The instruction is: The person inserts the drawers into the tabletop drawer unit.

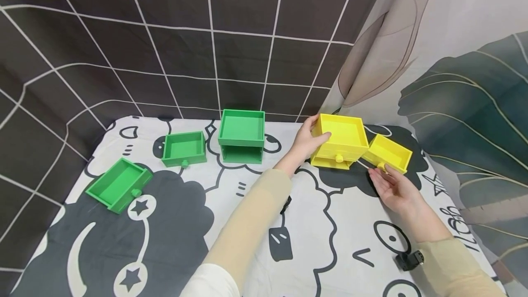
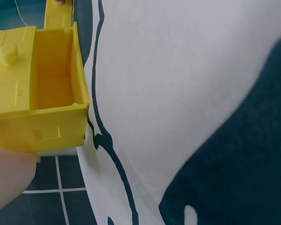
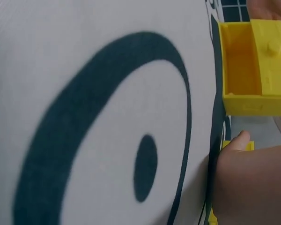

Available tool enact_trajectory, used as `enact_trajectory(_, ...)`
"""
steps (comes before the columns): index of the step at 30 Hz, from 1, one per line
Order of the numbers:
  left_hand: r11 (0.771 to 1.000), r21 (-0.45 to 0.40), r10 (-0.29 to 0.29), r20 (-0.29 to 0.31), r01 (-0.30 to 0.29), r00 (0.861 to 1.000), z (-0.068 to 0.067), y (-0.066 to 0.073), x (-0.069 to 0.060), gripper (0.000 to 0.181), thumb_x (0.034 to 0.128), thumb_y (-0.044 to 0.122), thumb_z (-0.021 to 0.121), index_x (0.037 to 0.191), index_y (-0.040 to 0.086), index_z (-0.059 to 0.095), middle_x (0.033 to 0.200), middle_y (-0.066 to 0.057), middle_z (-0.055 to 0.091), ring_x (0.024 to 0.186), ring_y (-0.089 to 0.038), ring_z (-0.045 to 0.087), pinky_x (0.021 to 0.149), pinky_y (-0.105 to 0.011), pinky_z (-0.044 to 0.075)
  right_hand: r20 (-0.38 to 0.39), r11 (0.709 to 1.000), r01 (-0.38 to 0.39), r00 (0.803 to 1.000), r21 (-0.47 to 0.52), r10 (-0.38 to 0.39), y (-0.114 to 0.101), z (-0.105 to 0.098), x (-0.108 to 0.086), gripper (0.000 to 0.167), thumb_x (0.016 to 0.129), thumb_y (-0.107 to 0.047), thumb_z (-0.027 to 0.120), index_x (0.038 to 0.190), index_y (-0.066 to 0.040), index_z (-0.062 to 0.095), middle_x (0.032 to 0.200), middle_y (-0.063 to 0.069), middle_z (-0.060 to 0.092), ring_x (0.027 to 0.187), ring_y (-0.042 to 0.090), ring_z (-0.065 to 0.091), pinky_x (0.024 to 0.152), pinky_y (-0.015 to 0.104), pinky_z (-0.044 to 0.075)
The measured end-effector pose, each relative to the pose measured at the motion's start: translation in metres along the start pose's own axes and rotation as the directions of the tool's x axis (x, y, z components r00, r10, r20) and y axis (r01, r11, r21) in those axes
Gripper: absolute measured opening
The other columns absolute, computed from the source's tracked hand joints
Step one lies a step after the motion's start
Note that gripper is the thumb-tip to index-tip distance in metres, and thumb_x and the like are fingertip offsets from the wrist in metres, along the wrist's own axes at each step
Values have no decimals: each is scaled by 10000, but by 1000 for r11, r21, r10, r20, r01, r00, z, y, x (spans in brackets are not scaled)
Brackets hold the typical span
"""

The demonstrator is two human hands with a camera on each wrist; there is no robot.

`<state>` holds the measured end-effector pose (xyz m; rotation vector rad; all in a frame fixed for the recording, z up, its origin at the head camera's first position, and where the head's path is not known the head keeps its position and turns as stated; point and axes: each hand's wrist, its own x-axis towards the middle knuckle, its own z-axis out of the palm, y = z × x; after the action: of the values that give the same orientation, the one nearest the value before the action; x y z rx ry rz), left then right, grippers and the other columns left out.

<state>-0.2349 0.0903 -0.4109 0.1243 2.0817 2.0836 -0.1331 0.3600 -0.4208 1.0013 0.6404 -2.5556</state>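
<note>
One green drawer [image 1: 119, 184] lies tilted at far left; a second green drawer [image 1: 184, 147] sits near the open-fronted green cabinet [image 1: 241, 127]. Left hand [image 1: 307, 141] clamps the yellow cabinet [image 1: 344, 129], thumb on its rim; open bay [image 3: 241, 61] below. Right hand [image 1: 396, 191]: fingers loosely extended, thumb apart, touching the loose yellow drawer [image 1: 389, 152]. Judgement: steady left hold, drawer kept level, square to the bay. Surface: cartoon-print cloth [image 1: 305, 214]. Room: dark grid-patterned curtain [image 1: 243, 8] behind, leaf-print curtain [image 1: 486, 104] right.

The left hand [image 1: 306, 142] grips, thumb extended; the right hand [image 1: 395, 192], palm showing, perhaps pinches.
</note>
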Motion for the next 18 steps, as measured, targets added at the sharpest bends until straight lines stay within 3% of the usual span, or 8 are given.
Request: enact_trajectory(18, 1000, -1, -9, -5, 9, 1000, 1, 0, 0, 711, 975, 119, 739, 1611, 143, 422, 1650, -56, 474, 1551, -242, 436, 1320, -399, 368, 0, 1000, -23, 1000, 5, 23, -12, -4, 5, 260, 1048, -229, 680, 975, 17, 719, 1017, 198, 803, 1033, 289, 809, 1105, 243, 567)
